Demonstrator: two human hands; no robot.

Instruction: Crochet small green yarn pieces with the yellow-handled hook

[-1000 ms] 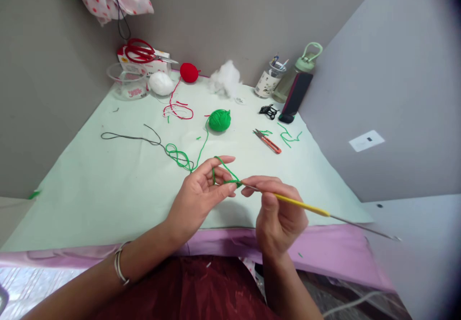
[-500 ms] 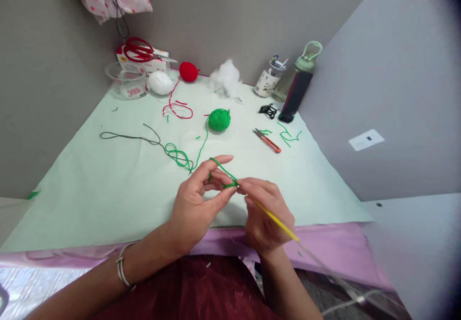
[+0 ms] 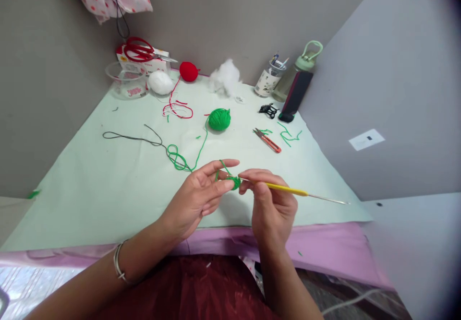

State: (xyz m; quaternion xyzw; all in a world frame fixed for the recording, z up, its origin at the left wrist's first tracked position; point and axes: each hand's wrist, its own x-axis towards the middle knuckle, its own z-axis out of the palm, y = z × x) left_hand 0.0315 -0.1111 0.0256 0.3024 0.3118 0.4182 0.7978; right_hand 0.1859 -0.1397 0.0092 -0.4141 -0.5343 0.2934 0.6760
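My left hand (image 3: 196,195) pinches a small green crochet piece (image 3: 235,182) between thumb and fingers. Green yarn loops over its raised index finger. In my right hand (image 3: 273,205) is a crochet hook with a yellow handle (image 3: 286,189), held nearly level. Its left tip meets the crochet piece, and its metal far end points right. On the table behind the hands sits the green yarn ball (image 3: 219,119), its strand running down to a loose green tangle (image 3: 176,158) beside my left hand. A dark cord (image 3: 133,137) lies partly under that tangle.
Orange thread snips (image 3: 267,141), black clips (image 3: 268,111) and green yarn scraps lie to the right. Along the back stand a plastic tub (image 3: 127,82), red scissors (image 3: 139,50) on a box, a red yarn ball (image 3: 188,71), white stuffing (image 3: 226,77), a pen cup (image 3: 268,80) and a bottle (image 3: 297,77).
The hook has swung from slanting down toward me to nearly level, pointing right. My left hand has turned, showing more of the green piece. The tangle and dark cord have shifted slightly.
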